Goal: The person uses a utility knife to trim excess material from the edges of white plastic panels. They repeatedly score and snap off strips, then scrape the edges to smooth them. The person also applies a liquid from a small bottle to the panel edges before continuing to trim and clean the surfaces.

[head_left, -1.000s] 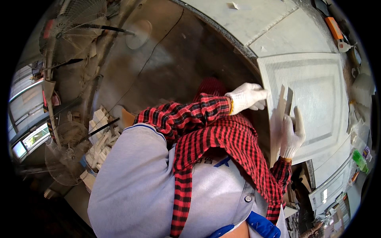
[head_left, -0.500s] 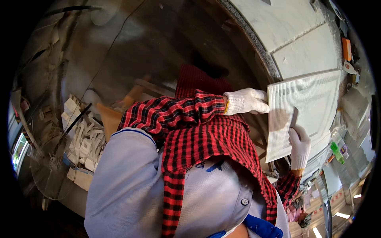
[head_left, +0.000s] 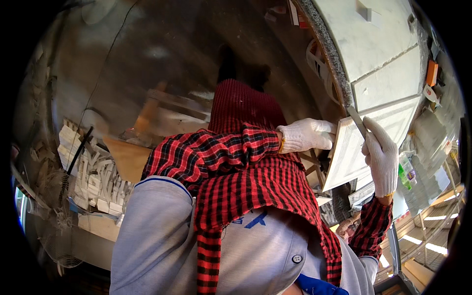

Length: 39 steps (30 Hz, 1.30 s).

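Observation:
A white rectangular panel [head_left: 364, 142] with fine ribbed lines and a frame-like border leans at the edge of the white worktop. My left hand [head_left: 306, 135], in a white knit glove, is closed at the panel's left edge; part of its fingertips is hidden there. Over the panel, my gloved right hand [head_left: 382, 160] grips a narrow, flat grey strip-like tool [head_left: 357, 121], possibly a file or scraper. The tool's far end points up and left, near the panel's upper left corner and the worktop rim. I cannot tell whether it touches the panel.
More white slabs cover the curved worktop [head_left: 388, 88], with a small white block [head_left: 374, 18] on top. An orange box [head_left: 432, 73] and a green bottle [head_left: 404, 177] stand on the right. White offcuts [head_left: 101, 179] fill a bin at left, beside a fan [head_left: 64, 221].
My right hand has lifted off the panel's middle and moved up toward its upper left corner with the tool. The panel is tilted more steeply; my left hand stays at its edge.

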{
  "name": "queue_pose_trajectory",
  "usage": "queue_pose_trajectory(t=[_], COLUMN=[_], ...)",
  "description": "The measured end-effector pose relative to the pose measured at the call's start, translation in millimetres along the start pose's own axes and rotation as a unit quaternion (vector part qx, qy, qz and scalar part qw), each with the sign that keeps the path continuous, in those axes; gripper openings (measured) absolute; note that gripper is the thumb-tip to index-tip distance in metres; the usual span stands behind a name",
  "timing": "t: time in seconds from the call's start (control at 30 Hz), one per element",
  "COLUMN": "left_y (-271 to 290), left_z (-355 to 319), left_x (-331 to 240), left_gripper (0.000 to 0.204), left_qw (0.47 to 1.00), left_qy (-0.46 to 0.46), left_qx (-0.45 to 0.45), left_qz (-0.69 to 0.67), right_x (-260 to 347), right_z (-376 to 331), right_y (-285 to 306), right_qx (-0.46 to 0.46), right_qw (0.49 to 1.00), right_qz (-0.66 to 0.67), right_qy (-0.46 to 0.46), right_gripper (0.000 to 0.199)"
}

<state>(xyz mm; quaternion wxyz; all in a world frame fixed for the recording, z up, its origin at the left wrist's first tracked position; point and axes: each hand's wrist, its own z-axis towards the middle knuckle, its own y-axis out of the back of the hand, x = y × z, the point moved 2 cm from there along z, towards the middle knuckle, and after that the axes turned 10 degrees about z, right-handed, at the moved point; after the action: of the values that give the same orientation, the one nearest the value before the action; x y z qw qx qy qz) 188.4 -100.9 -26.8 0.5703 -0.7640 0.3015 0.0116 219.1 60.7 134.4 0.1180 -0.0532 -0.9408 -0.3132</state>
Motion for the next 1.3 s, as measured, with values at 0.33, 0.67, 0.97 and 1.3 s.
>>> queue_pose_trajectory(t=[0.33, 0.67, 0.97, 1.3], left_y=[6, 40, 42, 51], left_z=[-1, 19, 20, 21], left_x=[-11, -27, -27, -32], left_gripper=[0.047, 0.040, 0.038, 0.040], left_qw=[0.993, 0.993, 0.995, 0.994], left_qy=[-0.036, -0.036, -0.051, -0.027], left_qx=[-0.039, -0.111, -0.075, -0.071], left_qz=[0.109, 0.021, -0.032, 0.079], right_x=[20, 31, 32, 28], right_z=[11, 12, 4, 1], right_y=[-2, -13, -22, -32], right_qx=[0.045, 0.073, 0.060, 0.052], right_qw=[0.998, 0.995, 0.994, 0.996], right_qz=[-0.050, -0.070, -0.079, -0.063], right_qy=[0.016, 0.018, 0.038, 0.047], right_gripper=[0.034, 0.035, 0.034, 0.033])
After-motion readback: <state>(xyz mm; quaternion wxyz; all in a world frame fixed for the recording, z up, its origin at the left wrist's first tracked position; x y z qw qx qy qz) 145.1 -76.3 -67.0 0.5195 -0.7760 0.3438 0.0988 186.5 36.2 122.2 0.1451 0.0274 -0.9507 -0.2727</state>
